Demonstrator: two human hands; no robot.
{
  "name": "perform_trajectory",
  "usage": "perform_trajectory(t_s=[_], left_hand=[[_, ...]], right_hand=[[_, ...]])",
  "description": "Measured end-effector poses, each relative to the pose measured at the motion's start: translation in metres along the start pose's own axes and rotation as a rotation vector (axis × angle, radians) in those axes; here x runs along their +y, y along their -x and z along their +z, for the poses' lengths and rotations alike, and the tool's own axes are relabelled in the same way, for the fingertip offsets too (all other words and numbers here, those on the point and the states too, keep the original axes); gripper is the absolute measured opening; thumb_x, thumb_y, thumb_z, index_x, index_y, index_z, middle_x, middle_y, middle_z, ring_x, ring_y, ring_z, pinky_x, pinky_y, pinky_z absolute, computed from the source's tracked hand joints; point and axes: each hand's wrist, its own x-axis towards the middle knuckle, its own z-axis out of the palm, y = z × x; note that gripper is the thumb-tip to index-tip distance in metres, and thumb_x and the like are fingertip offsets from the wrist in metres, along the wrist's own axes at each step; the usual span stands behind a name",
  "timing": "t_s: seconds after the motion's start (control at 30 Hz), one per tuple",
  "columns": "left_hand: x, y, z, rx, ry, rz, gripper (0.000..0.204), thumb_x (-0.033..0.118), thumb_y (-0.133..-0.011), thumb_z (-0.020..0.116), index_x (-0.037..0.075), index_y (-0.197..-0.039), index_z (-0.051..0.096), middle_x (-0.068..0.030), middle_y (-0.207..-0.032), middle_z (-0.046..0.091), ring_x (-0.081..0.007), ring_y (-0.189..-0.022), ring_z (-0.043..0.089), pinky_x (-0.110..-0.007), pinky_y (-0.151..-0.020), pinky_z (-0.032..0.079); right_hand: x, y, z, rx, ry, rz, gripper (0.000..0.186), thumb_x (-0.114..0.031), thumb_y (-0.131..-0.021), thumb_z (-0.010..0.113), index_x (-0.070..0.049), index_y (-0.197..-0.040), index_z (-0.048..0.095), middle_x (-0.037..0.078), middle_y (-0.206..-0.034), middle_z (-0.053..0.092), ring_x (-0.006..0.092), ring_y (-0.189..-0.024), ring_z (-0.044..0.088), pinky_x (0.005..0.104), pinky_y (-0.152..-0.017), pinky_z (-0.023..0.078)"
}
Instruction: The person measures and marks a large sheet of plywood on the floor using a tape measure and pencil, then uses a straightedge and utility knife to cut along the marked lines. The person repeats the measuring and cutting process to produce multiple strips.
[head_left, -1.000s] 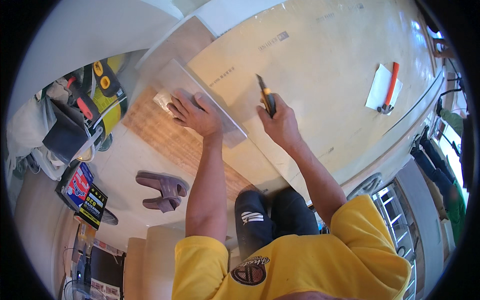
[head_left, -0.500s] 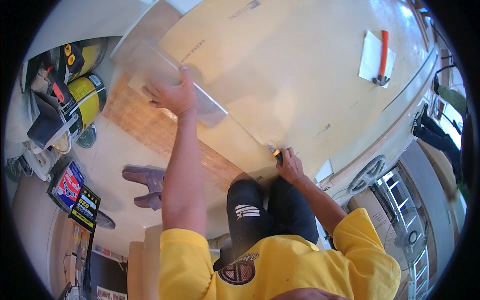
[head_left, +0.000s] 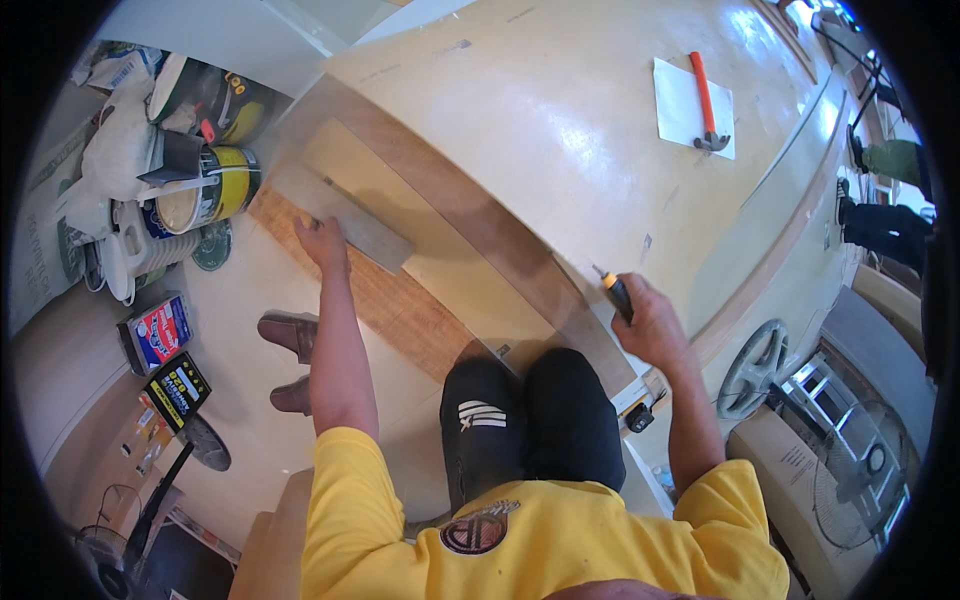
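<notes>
My right hand (head_left: 648,318) is wrapped around a cutter (head_left: 616,295) with a black and yellow handle. Its tip points up and left over the large cream sheet (head_left: 560,180), near that sheet's edge. At the left, my left hand (head_left: 323,243) is closed on the near edge of a narrow cream strip (head_left: 490,310), beside a flat grey straightedge (head_left: 370,232) lying on top of it. The fingers under the edge are partly hidden. Between strip and large sheet, a band of brown wooden tabletop (head_left: 420,165) shows.
A red-handled hammer (head_left: 706,105) lies on white paper (head_left: 675,100) at the far right. Yellow and dark buckets (head_left: 230,185) stand at the left, above brown shoes (head_left: 290,340). A fan (head_left: 862,480) and grey wheel (head_left: 752,368) are at right. Another person's legs (head_left: 885,235) show beyond.
The cream strip has come apart from the large sheet and shifted toward me, with the straightedge on it. My right hand has lifted the cutter and moved right; my left hand moved to the strip's near edge.
</notes>
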Motion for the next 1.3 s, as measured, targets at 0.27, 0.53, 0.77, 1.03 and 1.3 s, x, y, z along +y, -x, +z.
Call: perform_trajectory(t_s=[0.27,0.53,0.77,1.03,1.3], left_hand=[[-0.096,0.123,-0.125,-0.008,-0.054,-0.271,0.075,-0.007,-0.083,0.056,-0.001,-0.154,0.032,-0.0191,-0.135,0.059,-0.0234,-0.112,0.062,-0.036,-0.086,0.054],[-0.123,0.22,-0.182,-0.16,-0.41,-0.242,0.074,-0.002,-0.081,0.06,-0.002,-0.151,0.036,-0.022,-0.139,0.056,-0.0294,-0.124,0.059,-0.038,-0.105,0.047],[-0.103,0.247,-0.175,-0.364,-0.455,-0.328,0.072,0.011,-0.087,0.066,0.0,-0.152,0.039,-0.0254,-0.141,0.056,-0.0319,-0.12,0.062,-0.039,-0.1,0.05],[-0.151,0.257,-0.2,-0.322,-0.614,-0.283,0.08,0.021,-0.088,0.073,0.004,-0.155,0.034,-0.0261,-0.132,0.061,-0.033,-0.115,0.064,-0.041,-0.097,0.052],[-0.051,0.268,-0.162,-0.469,0.005,-0.303,0.098,0.045,-0.096,0.069,0.001,-0.16,0.01,-0.0236,-0.154,0.038,-0.0299,-0.137,0.044,-0.044,-0.111,0.039]], right_hand=[[0.002,0.054,0.064,0.119,-0.034,0.217,0.04,-0.025,-0.083,0.08,-0.003,-0.111,0.061,0.022,-0.094,0.066,0.0443,-0.09,0.064,0.0491,-0.078,0.051],[0.014,0.078,0.242,-0.031,-0.134,0.173,0.038,-0.011,-0.088,0.069,-0.002,-0.121,0.054,0.026,-0.11,0.061,0.0465,-0.101,0.063,0.0525,-0.084,0.052],[0.004,0.031,0.276,0.158,-0.12,0.468,0.067,-0.018,-0.078,0.081,-0.004,-0.132,0.043,0.024,-0.133,0.049,0.0484,-0.112,0.06,0.0522,-0.091,0.053],[0.028,0.052,0.274,-0.06,0.043,0.504,0.057,-0.022,-0.078,0.082,-0.002,-0.122,0.052,0.022,-0.126,0.056,0.0456,-0.11,0.061,0.0505,-0.089,0.053],[-0.031,0.109,0.216,0.286,0.221,-0.065,0.014,-0.009,-0.082,0.064,-0.008,-0.092,0.056,0.012,-0.093,0.058,0.0335,-0.09,0.064,0.0466,-0.074,0.051]])
